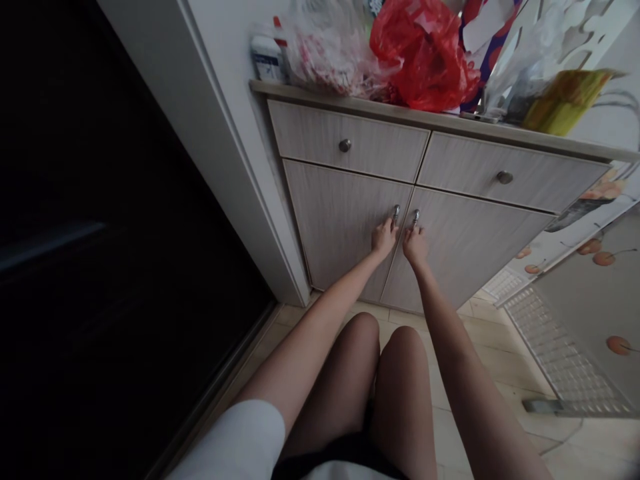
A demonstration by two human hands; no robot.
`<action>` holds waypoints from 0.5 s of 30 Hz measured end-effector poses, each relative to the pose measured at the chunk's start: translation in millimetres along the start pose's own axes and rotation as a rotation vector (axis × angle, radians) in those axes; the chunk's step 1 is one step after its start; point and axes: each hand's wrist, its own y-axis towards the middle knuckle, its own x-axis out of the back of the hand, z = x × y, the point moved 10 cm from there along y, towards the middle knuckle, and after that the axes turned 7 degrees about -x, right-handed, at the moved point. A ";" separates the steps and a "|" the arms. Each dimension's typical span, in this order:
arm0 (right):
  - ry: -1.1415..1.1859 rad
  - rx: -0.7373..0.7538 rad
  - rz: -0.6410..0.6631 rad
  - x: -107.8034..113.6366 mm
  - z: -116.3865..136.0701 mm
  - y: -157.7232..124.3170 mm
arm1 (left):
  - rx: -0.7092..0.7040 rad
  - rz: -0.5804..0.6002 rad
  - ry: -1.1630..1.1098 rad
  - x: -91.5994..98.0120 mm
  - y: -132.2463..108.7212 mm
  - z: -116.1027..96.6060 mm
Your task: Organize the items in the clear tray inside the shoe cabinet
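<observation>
A pale wood-grain cabinet stands in front of me, its left door and right door both closed. My left hand has its fingers curled round the lower part of the left metal door handle. Close beside it, my right hand grips the right metal door handle in the same way. Both arms reach forward over my bent knees. The fingertips are partly hidden behind the hands. Above the doors are two shut drawers with round knobs.
On the cabinet top lie a red plastic bag, a clear bag, a white bottle and a yellow packet. A dark door is at left. A cherry-patterned panel stands at right above the tiled floor.
</observation>
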 end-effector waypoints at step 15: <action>0.295 -0.360 0.163 -14.8 -222.9 -133.2 | 0.345 -0.054 -0.325 76.7 -211.9 125.4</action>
